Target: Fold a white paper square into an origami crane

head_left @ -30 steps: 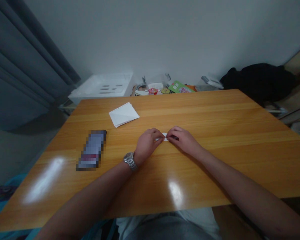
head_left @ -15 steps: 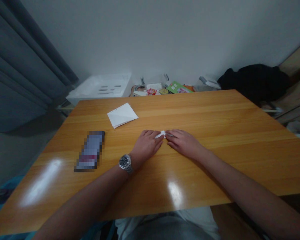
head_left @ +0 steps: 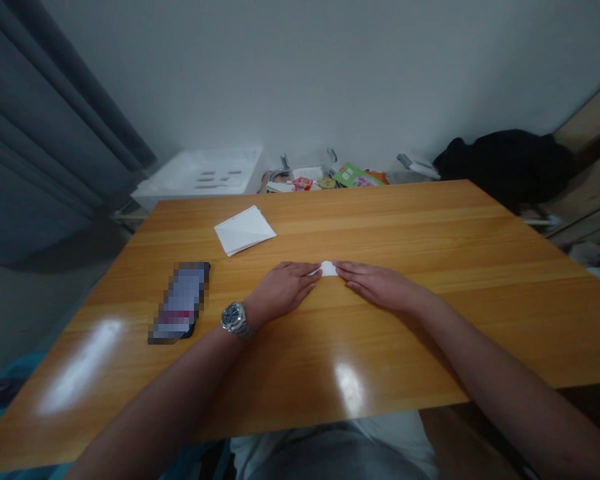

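Paper piece [head_left: 329, 269] near notepad [head_left: 245, 230] and phone [head_left: 180, 303]

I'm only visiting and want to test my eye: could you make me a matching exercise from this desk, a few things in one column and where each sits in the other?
Things
1. small folded paper
2. white notepad
3. wristwatch
4. black bundle

Places
A. on the left wrist
B. past the far right corner of the table
C. under the fingertips of the left hand and right hand
D. on the table beyond the left hand, touched by nothing

Pairs: 1-C, 2-D, 3-A, 4-B
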`<state>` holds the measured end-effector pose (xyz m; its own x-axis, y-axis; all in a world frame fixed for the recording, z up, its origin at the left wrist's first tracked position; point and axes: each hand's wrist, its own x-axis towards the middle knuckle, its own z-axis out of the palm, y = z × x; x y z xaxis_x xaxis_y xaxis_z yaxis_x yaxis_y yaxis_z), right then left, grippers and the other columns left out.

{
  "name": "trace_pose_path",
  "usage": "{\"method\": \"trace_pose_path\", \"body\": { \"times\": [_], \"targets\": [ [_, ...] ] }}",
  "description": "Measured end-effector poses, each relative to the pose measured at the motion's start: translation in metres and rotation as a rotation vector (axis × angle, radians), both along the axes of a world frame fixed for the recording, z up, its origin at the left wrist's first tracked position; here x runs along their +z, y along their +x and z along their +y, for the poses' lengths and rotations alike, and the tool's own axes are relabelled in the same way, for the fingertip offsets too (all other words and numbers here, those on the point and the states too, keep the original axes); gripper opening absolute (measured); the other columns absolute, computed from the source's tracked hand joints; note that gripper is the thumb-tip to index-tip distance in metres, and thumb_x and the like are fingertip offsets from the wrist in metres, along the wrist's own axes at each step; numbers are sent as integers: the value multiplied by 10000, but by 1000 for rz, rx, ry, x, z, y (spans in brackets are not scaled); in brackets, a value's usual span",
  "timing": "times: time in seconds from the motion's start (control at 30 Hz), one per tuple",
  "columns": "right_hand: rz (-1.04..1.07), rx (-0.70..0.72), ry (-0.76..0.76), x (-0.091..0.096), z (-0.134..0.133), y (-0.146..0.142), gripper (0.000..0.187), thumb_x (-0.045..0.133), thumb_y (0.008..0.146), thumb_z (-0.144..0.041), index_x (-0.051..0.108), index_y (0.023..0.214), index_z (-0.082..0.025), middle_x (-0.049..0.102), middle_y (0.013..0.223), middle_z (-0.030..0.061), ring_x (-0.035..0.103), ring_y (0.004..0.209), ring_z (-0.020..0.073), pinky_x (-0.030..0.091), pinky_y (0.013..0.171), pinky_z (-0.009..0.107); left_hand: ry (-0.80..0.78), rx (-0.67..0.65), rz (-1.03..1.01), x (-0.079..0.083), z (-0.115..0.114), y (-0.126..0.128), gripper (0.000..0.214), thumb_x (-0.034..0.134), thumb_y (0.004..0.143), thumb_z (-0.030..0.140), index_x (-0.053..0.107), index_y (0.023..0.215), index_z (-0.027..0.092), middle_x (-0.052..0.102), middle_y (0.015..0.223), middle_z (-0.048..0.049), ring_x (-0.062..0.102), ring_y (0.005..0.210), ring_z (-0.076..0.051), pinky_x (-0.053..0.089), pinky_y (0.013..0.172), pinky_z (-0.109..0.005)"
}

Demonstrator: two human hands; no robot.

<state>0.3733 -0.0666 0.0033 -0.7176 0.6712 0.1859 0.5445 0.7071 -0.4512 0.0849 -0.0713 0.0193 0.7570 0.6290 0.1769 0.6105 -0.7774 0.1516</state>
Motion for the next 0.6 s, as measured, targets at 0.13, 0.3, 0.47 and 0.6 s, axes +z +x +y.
{"method": "trace_pose_path", "body": {
  "times": [0.13, 0.3, 0.47, 0.6],
  "targets": [
    [-30, 5, 0, 1, 0, -1, 420, 464, 1009, -262, 553, 1419, -236, 464, 1530, 59, 469, 1394, 222, 385, 1180, 453, 4, -6, 16, 0, 2, 0, 381, 412, 1031, 302, 556, 1379, 247, 561, 1443, -75, 541, 1300, -214, 410, 1070, -382],
    [-64, 26, 13, 0, 1, 0, 455, 451, 1017, -281, 490, 1469, -244, 422, 1560, 57, 432, 1420, 223, 369, 1187, 456, 28, -26, 28, -2, 3, -1, 390, 414, 1031, 295, 538, 1394, 228, 552, 1447, -86, 535, 1293, -222, 400, 1079, -392],
    [-73, 11, 31, 1, -1, -2, 475, 480, 1010, -318, 481, 1476, -232, 432, 1553, 91, 447, 1410, 246, 382, 1173, 470, 111, 8, 50, -2, -2, 3, 390, 411, 1027, 280, 540, 1379, 172, 542, 1431, -132, 508, 1297, -255, 371, 1110, -429],
    [-94, 4, 90, -2, -3, -5, 545, 526, 987, -387, 463, 1488, -181, 424, 1552, 143, 424, 1422, 289, 363, 1178, 495, 152, 30, 64, 5, -9, 9, 400, 426, 1001, 211, 524, 1384, 149, 565, 1373, -138, 510, 1266, -257, 333, 1138, -428]
  ]
}}
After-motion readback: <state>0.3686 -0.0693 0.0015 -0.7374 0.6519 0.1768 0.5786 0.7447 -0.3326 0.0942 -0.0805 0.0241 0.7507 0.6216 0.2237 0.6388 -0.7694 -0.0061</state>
